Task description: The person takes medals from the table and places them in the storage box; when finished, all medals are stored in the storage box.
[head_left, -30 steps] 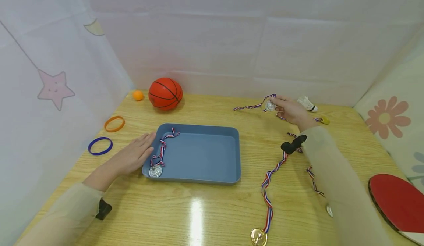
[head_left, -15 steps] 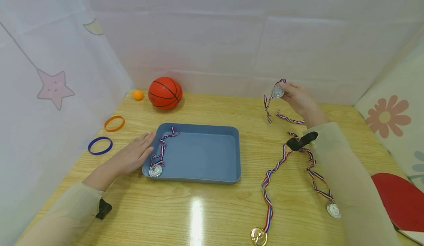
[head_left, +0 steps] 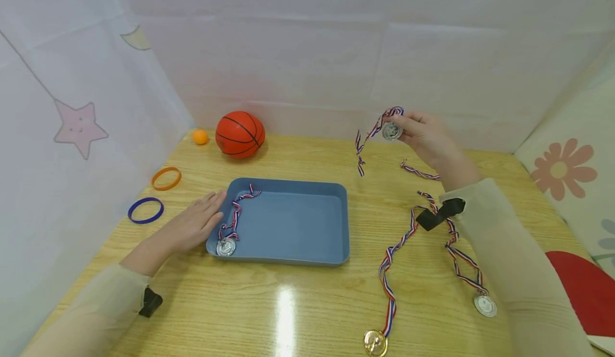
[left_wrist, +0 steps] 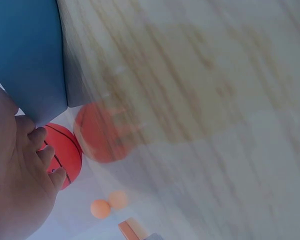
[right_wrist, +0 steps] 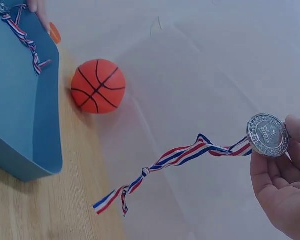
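My right hand [head_left: 423, 135] is raised above the back right of the table and pinches a silver medal [head_left: 392, 131] [right_wrist: 267, 135]. Its striped ribbon [head_left: 366, 138] [right_wrist: 165, 167] hangs down to the left in the air. My left hand [head_left: 192, 228] [left_wrist: 17, 175] lies flat with straight fingers against the left wall of the blue tray [head_left: 288, 223] [left_wrist: 27, 55]. Inside the tray's left side lies another silver medal [head_left: 225, 247] with its ribbon.
A gold medal [head_left: 375, 342] and a silver medal [head_left: 485, 305] with ribbons lie on the table at the right. A small basketball [head_left: 239, 135] and an orange ball [head_left: 199, 137] stand at the back. Orange [head_left: 166, 179] and blue [head_left: 145, 211] rings lie left; a red paddle [head_left: 583, 293] lies at the right edge.
My right hand has lifted the silver medal off the table and carried it up and slightly left, so its ribbon now dangles. The left hand has stayed against the tray.
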The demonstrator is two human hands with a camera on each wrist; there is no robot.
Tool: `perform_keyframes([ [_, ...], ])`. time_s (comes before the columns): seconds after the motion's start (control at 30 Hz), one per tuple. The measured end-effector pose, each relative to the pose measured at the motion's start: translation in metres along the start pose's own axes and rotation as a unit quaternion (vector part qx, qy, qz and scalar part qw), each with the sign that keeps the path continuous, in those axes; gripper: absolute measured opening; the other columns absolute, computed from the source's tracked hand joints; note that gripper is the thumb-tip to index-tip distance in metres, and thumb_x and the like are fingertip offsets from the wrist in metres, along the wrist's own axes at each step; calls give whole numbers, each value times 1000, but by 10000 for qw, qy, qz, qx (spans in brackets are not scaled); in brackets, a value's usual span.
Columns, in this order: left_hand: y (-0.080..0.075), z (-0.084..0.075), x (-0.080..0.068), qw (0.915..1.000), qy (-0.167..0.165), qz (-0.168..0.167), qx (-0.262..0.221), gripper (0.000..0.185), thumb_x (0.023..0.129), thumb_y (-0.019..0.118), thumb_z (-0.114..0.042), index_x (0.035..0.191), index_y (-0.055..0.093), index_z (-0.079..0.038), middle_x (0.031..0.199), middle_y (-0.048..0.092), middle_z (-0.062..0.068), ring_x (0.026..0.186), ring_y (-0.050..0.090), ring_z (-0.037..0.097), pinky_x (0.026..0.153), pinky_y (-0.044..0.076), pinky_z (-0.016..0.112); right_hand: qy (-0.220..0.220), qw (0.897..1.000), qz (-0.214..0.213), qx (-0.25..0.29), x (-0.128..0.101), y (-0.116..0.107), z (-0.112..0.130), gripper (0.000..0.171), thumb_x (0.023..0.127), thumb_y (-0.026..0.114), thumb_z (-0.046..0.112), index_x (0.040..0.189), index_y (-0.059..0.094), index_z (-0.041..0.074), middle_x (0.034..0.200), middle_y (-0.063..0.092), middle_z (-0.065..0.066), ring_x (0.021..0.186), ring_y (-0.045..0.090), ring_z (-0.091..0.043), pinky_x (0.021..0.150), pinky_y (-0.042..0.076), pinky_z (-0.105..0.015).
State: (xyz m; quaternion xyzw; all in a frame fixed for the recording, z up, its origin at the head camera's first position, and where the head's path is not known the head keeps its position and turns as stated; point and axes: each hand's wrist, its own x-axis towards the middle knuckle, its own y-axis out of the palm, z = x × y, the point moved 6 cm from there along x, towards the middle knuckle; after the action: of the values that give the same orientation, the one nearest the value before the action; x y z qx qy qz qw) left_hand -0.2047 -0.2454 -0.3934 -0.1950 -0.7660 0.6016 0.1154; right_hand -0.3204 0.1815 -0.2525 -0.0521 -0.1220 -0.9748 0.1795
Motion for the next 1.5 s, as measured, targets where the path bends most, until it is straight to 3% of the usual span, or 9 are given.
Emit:
perform_keyframes([
  [0.23, 1, 0, 1, 10000, 5, 19, -7, 55, 102, 30, -28, 145, 16, 2, 150, 15, 18, 136, 10, 37, 107, 11, 52, 118, 9987, 405, -280, -8, 40, -3, 18, 91, 56, 6, 74, 60, 2, 95, 58, -9, 94, 55, -18, 75, 48, -26],
  [0.5, 1, -1, 2, 10000, 44, -24, 9, 54, 101, 31, -27, 145, 17, 3, 149, 17, 19, 136, 11, 37, 107, 12, 53, 556, 9916, 999, -597, -10, 89, -19, 18, 93, 53, 5, 76, 60, 4, 88, 54, -7, 83, 54, -17, 79, 47, -31],
  [0.77, -1, -4, 5, 10000, 36, -61, 7, 54, 101, 33, -25, 144, 19, 3, 149, 18, 20, 135, 12, 38, 107, 13, 54, 923, 9839, 1482, -368, -2, 131, -48, 15, 93, 51, 2, 81, 61, 3, 89, 56, -9, 83, 58, -18, 82, 49, -32],
  [0.97, 0, -4, 7, 10000, -31, 29, -5, 54, 101, 31, -26, 145, 17, 2, 150, 16, 18, 136, 11, 37, 107, 12, 53, 1229, 9817, 1424, -294, 3, 159, -73, 14, 91, 54, 4, 79, 61, 5, 81, 58, -5, 79, 56, -16, 77, 49, -32],
  [1.2, 2, -2, 8, 9999, -60, 80, 20, 55, 102, 29, -29, 146, 15, 1, 150, 15, 17, 136, 10, 36, 107, 11, 52, 1226, 9852, 1166, -281, 19, 186, -92, 12, 90, 59, 8, 80, 60, 3, 82, 57, -4, 82, 54, -17, 84, 47, -40],
  [1.37, 2, -2, 8, 10000, -34, 33, 62, 55, 102, 29, -29, 146, 16, 1, 150, 16, 17, 136, 11, 37, 107, 12, 53, 1253, 9831, 1062, -804, 29, 200, -111, 13, 90, 61, 12, 88, 61, -1, 87, 59, -5, 84, 57, -18, 84, 49, -37],
  [1.5, 1, -5, 8, 10000, 21, -25, 26, 54, 102, 30, -28, 145, 17, 2, 149, 17, 19, 135, 12, 38, 107, 13, 54, 1610, 9691, 1037, -1555, 24, 204, -141, 19, 88, 64, 18, 94, 63, 0, 87, 60, -2, 84, 57, -15, 85, 49, -37],
])
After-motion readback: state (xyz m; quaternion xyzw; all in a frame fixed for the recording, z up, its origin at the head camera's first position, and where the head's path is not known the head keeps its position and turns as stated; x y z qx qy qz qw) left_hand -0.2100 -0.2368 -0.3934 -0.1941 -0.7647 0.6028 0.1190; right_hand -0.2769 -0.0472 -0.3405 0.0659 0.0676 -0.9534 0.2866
